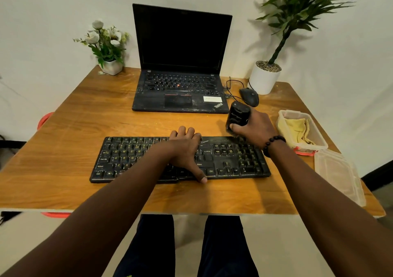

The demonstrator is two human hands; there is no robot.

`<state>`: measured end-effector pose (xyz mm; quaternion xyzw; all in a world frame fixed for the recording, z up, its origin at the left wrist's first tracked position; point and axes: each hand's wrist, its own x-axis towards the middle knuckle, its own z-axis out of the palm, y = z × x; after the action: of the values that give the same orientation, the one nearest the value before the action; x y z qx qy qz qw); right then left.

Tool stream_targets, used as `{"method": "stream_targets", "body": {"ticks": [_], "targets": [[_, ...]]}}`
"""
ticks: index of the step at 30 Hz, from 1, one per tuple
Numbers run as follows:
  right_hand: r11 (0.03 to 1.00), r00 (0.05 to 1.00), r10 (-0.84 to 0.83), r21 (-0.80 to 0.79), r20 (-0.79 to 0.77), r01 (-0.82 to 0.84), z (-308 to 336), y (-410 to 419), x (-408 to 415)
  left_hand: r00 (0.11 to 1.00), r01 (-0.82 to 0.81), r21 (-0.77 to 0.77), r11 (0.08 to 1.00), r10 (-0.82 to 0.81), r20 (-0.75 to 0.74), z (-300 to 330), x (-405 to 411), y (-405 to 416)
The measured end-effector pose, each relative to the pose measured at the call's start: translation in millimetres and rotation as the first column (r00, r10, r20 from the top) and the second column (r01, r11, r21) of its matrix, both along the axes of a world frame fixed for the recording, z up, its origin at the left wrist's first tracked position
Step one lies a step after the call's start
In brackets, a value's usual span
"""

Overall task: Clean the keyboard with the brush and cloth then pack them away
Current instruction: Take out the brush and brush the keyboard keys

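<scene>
Your open run is the bare table at frame left; laptop blocks upper centre, mouse, container and lid crowd the right.

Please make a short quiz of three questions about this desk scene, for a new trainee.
1. True or false: the yellow cloth lies on the keyboard.
2. Which hand grips the black brush? A) left hand B) right hand
3. Fill in: the clear lid lies beside the open plastic ____.

Key: 1 false, it is in the container; 2 B, while the left hand rests flat on the keys; 3 container.
</scene>
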<state>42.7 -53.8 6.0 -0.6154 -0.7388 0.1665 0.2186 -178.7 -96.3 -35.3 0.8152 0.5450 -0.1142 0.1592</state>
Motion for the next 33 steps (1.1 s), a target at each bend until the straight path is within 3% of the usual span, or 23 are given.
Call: {"method": "stream_targets", "body": {"ticks": [7, 9, 12, 16, 22, 26, 28, 30, 33], "targets": [[0.995, 0.977, -0.1, -0.004, -0.186, 0.101, -11.7, -16.6, -7.4, 0.993, -0.049, 0.048, 0.998, 0.043, 0.111, -1.7, 34.3, -8.2], [0.996, 0.985, -0.088, 0.013, -0.147, 0.09, -12.3, -17.1, -10.5, 0.992, -0.054, -0.005, 0.999, 0.054, 0.118, 1.6, 27.0, -9.6], [0.999, 0.997, -0.045, 0.02, -0.063, 0.046, -13.0, -15.4, -16.6, 0.997, -0.073, -0.026, 0.997, 0.073, 0.016, 9.0, 6.5, -7.5], [0.986, 0.991, 0.136, -0.099, 0.02, -0.133, -6.2, -11.3, -23.7, 0.995, -0.092, -0.054, 0.994, 0.09, -0.04, 9.5, -5.5, -10.1], [0.941, 0.947, 0.294, -0.216, 0.131, -0.262, 9.3, 0.7, -10.3, 0.994, -0.095, -0.078, 0.992, 0.09, -0.07, 13.4, 0.2, -7.9], [0.959, 0.939, 0.282, -0.102, 0.198, -0.266, 16.3, 11.9, -15.8, 0.993, -0.099, -0.097, 0.99, 0.091, -0.081, 13.2, 1.4, -6.8], [0.936, 0.937, 0.323, -0.19, 0.135, -0.295, 16.2, 14.9, -18.1, 0.993, -0.103, -0.095, 0.99, 0.096, -0.073, 13.1, 0.6, -7.1], [0.93, 0.916, 0.344, -0.211, 0.206, -0.302, 10.6, 16.7, -21.1, 0.993, -0.102, -0.092, 0.991, 0.097, -0.066, 13.2, -0.1, -7.9], [0.964, 0.936, 0.264, -0.094, 0.234, -0.249, 12.1, 18.2, -21.8, 0.994, -0.098, -0.088, 0.991, 0.093, -0.059, 13.0, 0.3, -9.2]]}}
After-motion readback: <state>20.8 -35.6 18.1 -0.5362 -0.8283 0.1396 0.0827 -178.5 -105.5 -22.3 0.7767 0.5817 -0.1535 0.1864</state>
